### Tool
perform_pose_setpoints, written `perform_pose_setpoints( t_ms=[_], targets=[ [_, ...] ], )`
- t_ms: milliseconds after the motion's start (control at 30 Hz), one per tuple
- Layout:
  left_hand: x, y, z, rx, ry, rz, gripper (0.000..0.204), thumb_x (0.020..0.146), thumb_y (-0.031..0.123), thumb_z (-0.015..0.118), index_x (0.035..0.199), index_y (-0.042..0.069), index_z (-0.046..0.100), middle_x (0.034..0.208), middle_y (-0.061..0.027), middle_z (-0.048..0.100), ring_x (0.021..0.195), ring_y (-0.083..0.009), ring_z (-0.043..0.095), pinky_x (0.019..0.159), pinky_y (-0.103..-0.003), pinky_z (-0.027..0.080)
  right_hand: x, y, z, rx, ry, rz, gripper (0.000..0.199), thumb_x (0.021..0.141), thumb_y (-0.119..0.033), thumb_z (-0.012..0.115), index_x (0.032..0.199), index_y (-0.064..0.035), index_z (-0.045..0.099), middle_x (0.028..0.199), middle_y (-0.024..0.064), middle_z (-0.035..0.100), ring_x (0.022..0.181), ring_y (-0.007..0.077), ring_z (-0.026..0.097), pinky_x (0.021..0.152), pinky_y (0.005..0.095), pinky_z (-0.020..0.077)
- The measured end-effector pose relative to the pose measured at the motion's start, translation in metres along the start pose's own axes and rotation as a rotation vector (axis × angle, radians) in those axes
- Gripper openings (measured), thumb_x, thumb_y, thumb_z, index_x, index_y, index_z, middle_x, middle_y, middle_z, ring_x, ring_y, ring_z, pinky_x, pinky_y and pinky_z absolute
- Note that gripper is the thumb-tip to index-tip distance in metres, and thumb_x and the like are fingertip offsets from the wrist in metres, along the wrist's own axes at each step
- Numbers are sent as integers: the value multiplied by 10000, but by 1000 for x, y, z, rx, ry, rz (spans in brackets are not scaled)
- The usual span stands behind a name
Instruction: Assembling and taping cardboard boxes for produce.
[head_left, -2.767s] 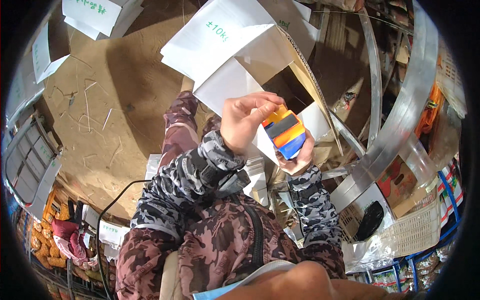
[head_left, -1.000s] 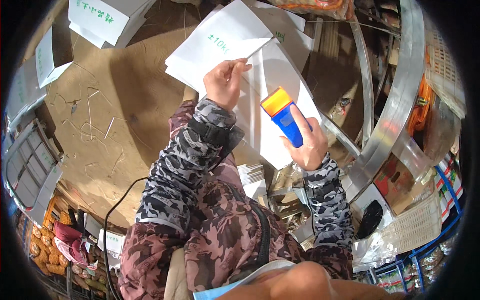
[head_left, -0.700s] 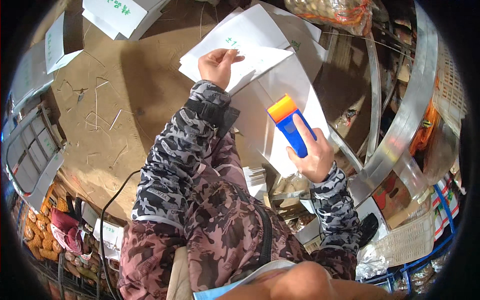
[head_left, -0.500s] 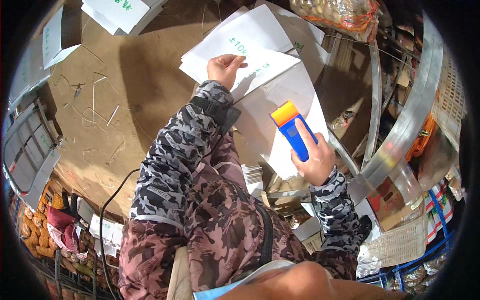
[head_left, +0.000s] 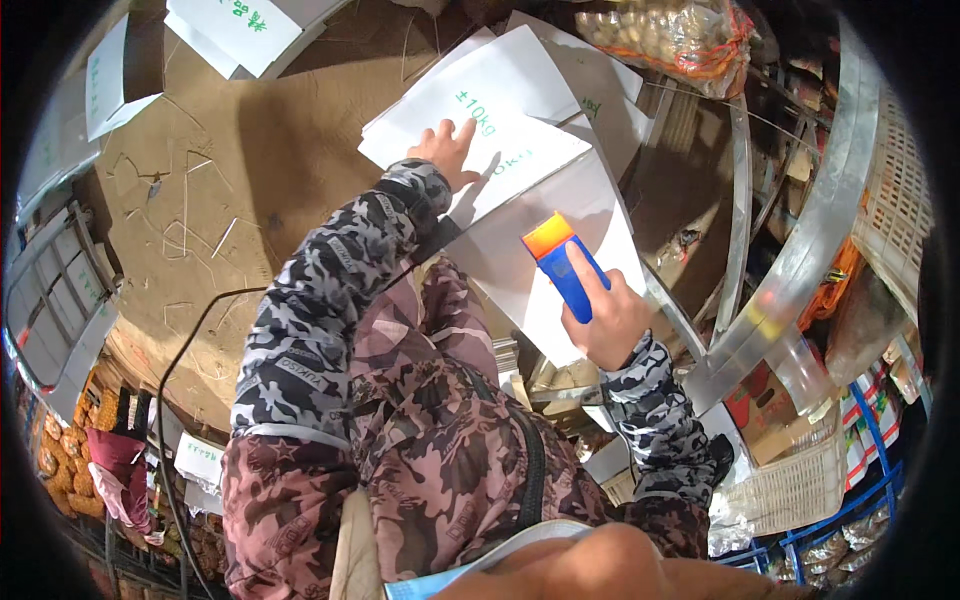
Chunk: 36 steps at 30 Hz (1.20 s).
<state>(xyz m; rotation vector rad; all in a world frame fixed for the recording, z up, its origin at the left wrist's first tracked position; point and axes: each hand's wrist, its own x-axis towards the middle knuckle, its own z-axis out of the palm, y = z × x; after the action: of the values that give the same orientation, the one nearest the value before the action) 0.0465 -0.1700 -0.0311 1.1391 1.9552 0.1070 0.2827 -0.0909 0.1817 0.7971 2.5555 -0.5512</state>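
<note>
Folded white cardboard sheets (head_left: 515, 75) with green printing lie ahead of me, one flap lifted off a grey-white panel (head_left: 545, 195). My left hand (head_left: 446, 153) is at the near left edge of the upper flap, its fingers spread over the white surface, holding nothing. In my right hand (head_left: 610, 318) is a blue hand-held tool with a wide orange head (head_left: 570, 268), its exact kind unclear. The index finger lies along the tool's top. Its orange end points at the cardboard panel, and whether it touches cannot be told.
Brown cardboard (head_left: 190, 130) with scattered thin strips lies to the left. More white cardboard pieces (head_left: 235, 30) stand at the far left. A curved metal rail (head_left: 800, 260) and a pale plastic crate (head_left: 895, 200) are on the right, with a filled net bag (head_left: 670, 40) at the far right.
My left hand has opened from a pinch into spread fingers and shifted slightly left and nearer. The right hand with the blue tool has moved a little left.
</note>
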Motion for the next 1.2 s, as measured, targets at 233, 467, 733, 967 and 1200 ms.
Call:
perform_pose_setpoints(
  t_ms=[233,467,733,967,1200],
  targets=[
    [-9,21,24,-337,148,76,679,952,618,409,1037,-1,678,939,-267,681,926,-415,661,848,-473,506,30,-10,7,138,-33,-34,773,726,-228,735,1442,-295,452,871,178,585,709,376,641,649,475,534],
    [5,-5,6,-33,235,-27,720,966,639,355,911,19,718,850,-227,700,841,-390,687,787,-463,534,-14,38,37,353,58,-86,688,750,-166,724,1395,-302,528,866,158,575,739,346,631,697,439,532],
    [37,-58,-2,149,135,-78,775,966,670,252,1077,50,703,1043,-272,668,1035,-439,628,922,-507,473,-169,128,119,240,50,51,725,743,-106,723,1409,-292,504,1153,181,553,1024,366,614,865,429,530],
    [39,-81,-5,191,220,-115,859,945,715,165,1130,60,689,1074,-277,656,1073,-450,603,924,-521,462,-218,146,183,290,145,137,759,692,-61,760,1378,-296,536,1143,167,546,1002,376,610,849,430,529],
    [42,-99,-7,230,299,-134,888,926,751,162,1089,63,700,1001,-278,669,1015,-478,613,881,-547,475,-214,139,204,314,259,129,758,689,-80,782,1358,-349,549,1095,135,537,960,378,592,831,451,524]
  ],
)
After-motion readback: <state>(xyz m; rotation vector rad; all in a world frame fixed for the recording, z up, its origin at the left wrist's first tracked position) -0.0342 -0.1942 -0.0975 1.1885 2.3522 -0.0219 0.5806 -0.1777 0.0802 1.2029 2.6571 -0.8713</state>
